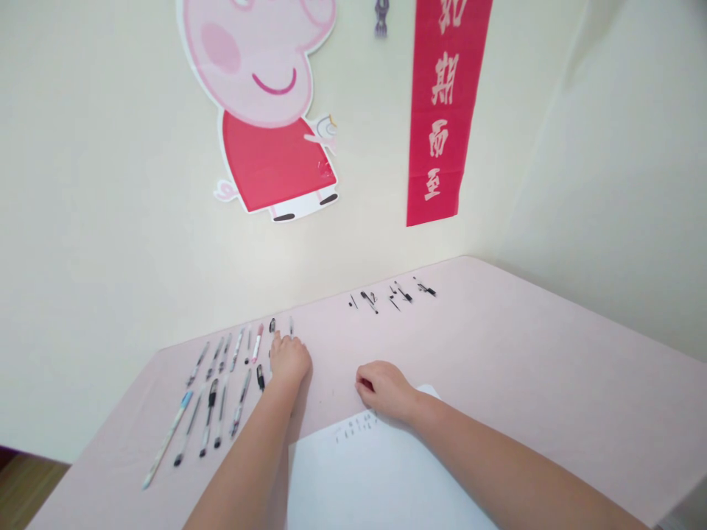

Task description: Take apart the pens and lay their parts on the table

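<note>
My left hand (290, 358) is at the right end of the back row of pens, fingers bent down over a black-capped pen (272, 324). They hide its middle, and their grip on it is partly covered. Just beyond the knuckles lies a slim clear pen (292, 324). My right hand (387, 390) rests at the top edge of a white sheet of paper (381, 478), its fingers curled into a loose fist with nothing visible inside. Small dark marks or tiny parts, too blurred to tell, show on the paper near its top edge.
Two rows of pens, including a blue-topped one (167, 440) and a pink-and-white one (257, 344), lie on the left of the pink-covered table (530, 383). Small groups of black pen parts (403, 292) lie near the back edge. A wall (364, 243) stands behind.
</note>
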### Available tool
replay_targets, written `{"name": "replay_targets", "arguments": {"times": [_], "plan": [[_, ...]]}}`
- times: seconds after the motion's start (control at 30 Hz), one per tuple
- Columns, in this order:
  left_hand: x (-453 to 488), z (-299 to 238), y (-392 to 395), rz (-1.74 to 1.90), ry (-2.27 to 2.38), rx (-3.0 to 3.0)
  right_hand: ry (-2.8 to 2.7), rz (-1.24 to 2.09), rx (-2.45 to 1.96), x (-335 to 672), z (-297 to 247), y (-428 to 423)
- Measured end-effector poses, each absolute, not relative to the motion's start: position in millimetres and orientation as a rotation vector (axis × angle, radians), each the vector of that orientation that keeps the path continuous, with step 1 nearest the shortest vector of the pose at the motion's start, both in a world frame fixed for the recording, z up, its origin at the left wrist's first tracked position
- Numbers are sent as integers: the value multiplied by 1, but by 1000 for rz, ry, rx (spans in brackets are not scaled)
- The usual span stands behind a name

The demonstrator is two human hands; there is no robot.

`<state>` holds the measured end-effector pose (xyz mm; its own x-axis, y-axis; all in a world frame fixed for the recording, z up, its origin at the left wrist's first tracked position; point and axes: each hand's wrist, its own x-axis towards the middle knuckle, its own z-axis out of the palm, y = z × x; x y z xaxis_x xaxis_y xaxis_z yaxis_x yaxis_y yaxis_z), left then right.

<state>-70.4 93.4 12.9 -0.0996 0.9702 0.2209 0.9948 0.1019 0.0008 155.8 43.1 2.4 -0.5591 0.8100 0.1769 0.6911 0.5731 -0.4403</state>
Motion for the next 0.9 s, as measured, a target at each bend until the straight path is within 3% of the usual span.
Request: {"name": "replay_targets", "arguments": {"times": [0.4,0.57,0.7,0.9], "plan": [[-29,17,61,-316,-2168,-2098,-2422,500,-1216,156,3,43],[-5,13,30,-1005,-2178,-2474,-2301,609,-1223,155,-2,47],[9,5,0,-1540,-2203,-2622,-1942,934,-1180,155,-11,57],[5,-1,-25,-1742,-2221,-2673,-1427,1401,-1034,157,-14,68]]}}
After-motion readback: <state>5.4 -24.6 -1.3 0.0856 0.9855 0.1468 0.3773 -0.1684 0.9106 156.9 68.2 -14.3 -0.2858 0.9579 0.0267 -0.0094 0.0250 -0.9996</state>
